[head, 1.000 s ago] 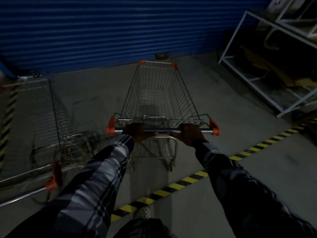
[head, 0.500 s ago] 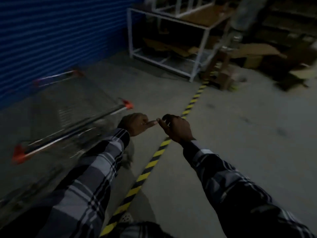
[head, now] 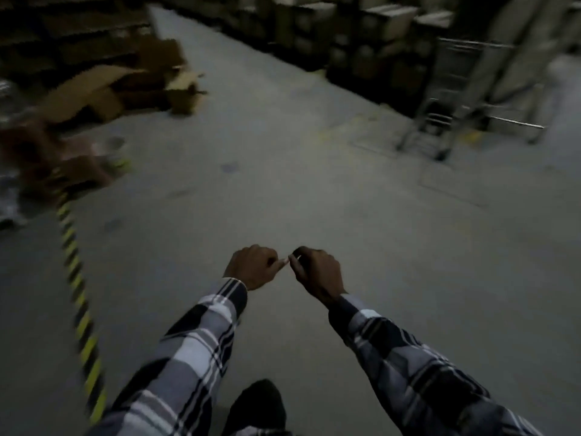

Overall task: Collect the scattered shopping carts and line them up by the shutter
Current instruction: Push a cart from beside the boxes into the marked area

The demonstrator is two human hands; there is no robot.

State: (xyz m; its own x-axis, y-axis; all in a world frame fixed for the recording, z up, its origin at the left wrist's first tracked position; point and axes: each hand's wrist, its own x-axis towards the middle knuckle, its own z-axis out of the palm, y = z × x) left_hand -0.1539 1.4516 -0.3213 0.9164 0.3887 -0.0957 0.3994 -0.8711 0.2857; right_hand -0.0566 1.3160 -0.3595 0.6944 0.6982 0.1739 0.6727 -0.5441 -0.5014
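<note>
Blurred cart (head: 452, 99), maybe, beyond hands (head: 251, 267)

Dim, greyish light overall; no lamp in view, no hard shadows. Concrete floor (head: 283, 171) is brightest mid-frame, falling off to near black at the top left. Heavy motion blur at the left edge: cardboard boxes (head: 103, 89) and striped floor tape (head: 75, 272) smeared. Metal frame (head: 452, 99) at right soft, streaked. Plaid sleeves (head: 195, 347) comparatively sharp. Wide-angle bend at edges, blocky compression in the dark areas.

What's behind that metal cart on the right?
Behind the metal cart stand dark shelves stacked with cardboard boxes. The cart's frame and blur hide what sits lowest on them.
</note>
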